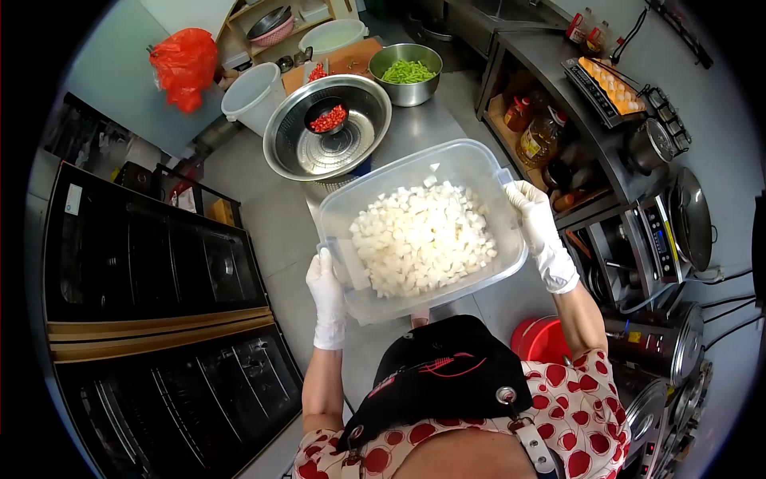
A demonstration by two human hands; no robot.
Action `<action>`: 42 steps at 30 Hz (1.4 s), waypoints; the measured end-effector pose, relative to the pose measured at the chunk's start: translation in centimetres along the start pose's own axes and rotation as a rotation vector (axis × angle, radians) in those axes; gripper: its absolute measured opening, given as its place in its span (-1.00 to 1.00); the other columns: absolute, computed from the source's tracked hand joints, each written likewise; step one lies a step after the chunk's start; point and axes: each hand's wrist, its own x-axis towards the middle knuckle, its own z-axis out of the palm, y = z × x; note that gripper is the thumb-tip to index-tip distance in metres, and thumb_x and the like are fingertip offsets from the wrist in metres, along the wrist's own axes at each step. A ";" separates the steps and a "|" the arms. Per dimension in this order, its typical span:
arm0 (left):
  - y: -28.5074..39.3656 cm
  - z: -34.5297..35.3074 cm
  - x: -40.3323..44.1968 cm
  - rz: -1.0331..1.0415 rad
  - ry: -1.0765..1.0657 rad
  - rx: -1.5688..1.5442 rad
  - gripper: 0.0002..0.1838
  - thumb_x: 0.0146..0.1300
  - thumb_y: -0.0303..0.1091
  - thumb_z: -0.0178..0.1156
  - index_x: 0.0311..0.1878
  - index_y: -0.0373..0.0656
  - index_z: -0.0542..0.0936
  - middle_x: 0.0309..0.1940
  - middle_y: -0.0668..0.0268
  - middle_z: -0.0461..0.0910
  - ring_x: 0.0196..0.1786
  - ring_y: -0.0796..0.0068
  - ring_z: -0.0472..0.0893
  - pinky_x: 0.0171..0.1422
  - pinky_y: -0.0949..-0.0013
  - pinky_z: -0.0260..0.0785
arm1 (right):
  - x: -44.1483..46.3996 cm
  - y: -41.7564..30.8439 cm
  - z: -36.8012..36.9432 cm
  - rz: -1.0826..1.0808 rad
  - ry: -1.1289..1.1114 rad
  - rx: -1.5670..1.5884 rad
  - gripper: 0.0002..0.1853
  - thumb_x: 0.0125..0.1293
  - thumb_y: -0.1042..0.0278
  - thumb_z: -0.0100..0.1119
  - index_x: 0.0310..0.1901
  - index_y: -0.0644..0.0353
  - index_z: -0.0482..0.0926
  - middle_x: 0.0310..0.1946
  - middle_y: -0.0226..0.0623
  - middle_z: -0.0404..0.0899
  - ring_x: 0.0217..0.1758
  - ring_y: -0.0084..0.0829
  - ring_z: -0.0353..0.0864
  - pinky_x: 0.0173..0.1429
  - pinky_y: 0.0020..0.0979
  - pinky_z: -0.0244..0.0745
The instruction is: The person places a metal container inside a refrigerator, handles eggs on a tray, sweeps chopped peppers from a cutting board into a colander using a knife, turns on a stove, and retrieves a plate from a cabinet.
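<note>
A clear plastic tub (339, 219) is held up in front of my body, slightly tilted. Many white diced cubes (427, 239), of a food I cannot name, cover its bottom. My left hand (325, 287), in a white glove, is closed on the tub's left end. On the opposite end, my gloved right hand (531, 211) grips the rim by its handle. Just beyond the tub, a large steel basin (363, 140) holds a small dark bowl of chopped red pieces (328, 119). Beside that basin is a steel bowl (415, 94) of chopped green vegetable (408, 72).
Behind the basins lie a wooden cutting board (351, 60) and a white bucket (254, 96). To the right runs a steel counter (550, 64) with an egg tray (613, 84) and oil bottles below. A red bucket (540, 339) stands near my right side; dark glass-fronted cabinets (159, 247) line the left.
</note>
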 end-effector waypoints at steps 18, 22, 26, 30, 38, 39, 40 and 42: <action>2.9 3.8 2.9 0.036 -0.180 0.053 -0.75 0.39 -0.25 0.03 -0.38 -0.16 0.49 -0.53 0.55 0.43 -0.51 0.80 0.27 -0.44 0.61 0.14 | 0.7 2.2 -3.1 0.069 0.135 0.021 -0.77 0.37 0.23 0.03 -0.23 0.24 0.55 -0.49 -0.50 0.52 -0.51 -0.68 0.42 -0.43 -0.63 0.31; 7.2 4.7 -2.2 0.343 -0.206 0.236 -0.76 0.38 -0.29 0.04 -0.39 -0.20 0.49 -0.52 0.52 0.46 -0.50 0.80 0.31 -0.42 0.60 0.19 | -1.5 4.3 -6.2 -0.161 0.100 0.187 -0.77 0.37 0.25 0.00 -0.21 0.26 0.51 -0.52 -0.50 0.46 -0.52 -0.66 0.40 -0.39 -0.62 0.33; 4.7 3.1 1.9 0.143 -0.167 0.172 -0.75 0.39 -0.29 0.04 -0.40 -0.21 0.46 -0.56 0.53 0.42 -0.50 0.80 0.30 -0.44 0.57 0.20 | 0.4 3.5 -2.7 -0.059 0.170 0.103 -0.79 0.36 0.26 0.05 -0.24 0.23 0.55 -0.47 -0.51 0.49 -0.50 -0.68 0.42 -0.47 -0.61 0.37; 2.4 2.6 2.8 0.044 -0.083 0.046 -0.77 0.39 -0.28 0.02 -0.33 -0.23 0.51 -0.55 0.53 0.42 -0.50 0.78 0.31 -0.45 0.56 0.19 | 2.4 3.5 -1.7 0.070 0.103 0.147 -0.81 0.35 0.30 0.09 -0.22 0.26 0.56 -0.41 -0.46 0.56 -0.46 -0.65 0.47 -0.37 -0.61 0.41; 2.7 -0.3 2.2 0.153 -0.006 -0.060 -0.71 0.44 -0.25 -0.10 -0.26 -0.24 0.53 -0.47 0.48 0.40 -0.42 0.74 0.33 -0.36 0.53 0.22 | -4.7 -3.1 3.4 -0.311 0.063 -0.163 -0.82 0.33 0.25 0.13 -0.25 0.18 0.50 -0.52 -0.60 0.42 -0.52 -0.76 0.32 -0.37 -0.68 0.29; 1.7 -0.9 2.2 0.122 0.001 -0.082 -0.70 0.44 -0.26 -0.11 -0.27 -0.24 0.52 -0.48 0.47 0.39 -0.42 0.74 0.32 -0.36 0.51 0.22 | -5.0 -3.0 3.2 -0.222 0.083 -0.107 -0.85 0.32 0.29 0.16 -0.29 0.19 0.50 -0.57 -0.61 0.41 -0.54 -0.78 0.30 -0.40 -0.68 0.28; 0.5 -1.5 3.2 0.305 -0.078 0.196 -0.71 0.44 -0.24 -0.08 -0.34 -0.18 0.49 -0.54 0.54 0.32 -0.49 0.77 0.26 -0.43 0.56 0.14 | -4.0 -2.5 2.5 -0.117 0.116 -0.053 -0.86 0.32 0.32 0.16 -0.32 0.19 0.49 -0.57 -0.61 0.42 -0.54 -0.79 0.30 -0.41 -0.68 0.29; 0.6 0.0 3.6 0.100 -0.102 0.022 -0.71 0.43 -0.22 -0.04 -0.39 -0.14 0.48 -0.58 0.58 0.28 -0.53 0.80 0.21 -0.48 0.59 0.05 | -1.9 -0.6 1.1 0.040 0.159 0.021 -0.85 0.35 0.33 0.12 -0.33 0.22 0.51 -0.55 -0.60 0.44 -0.56 -0.78 0.29 -0.45 -0.65 0.27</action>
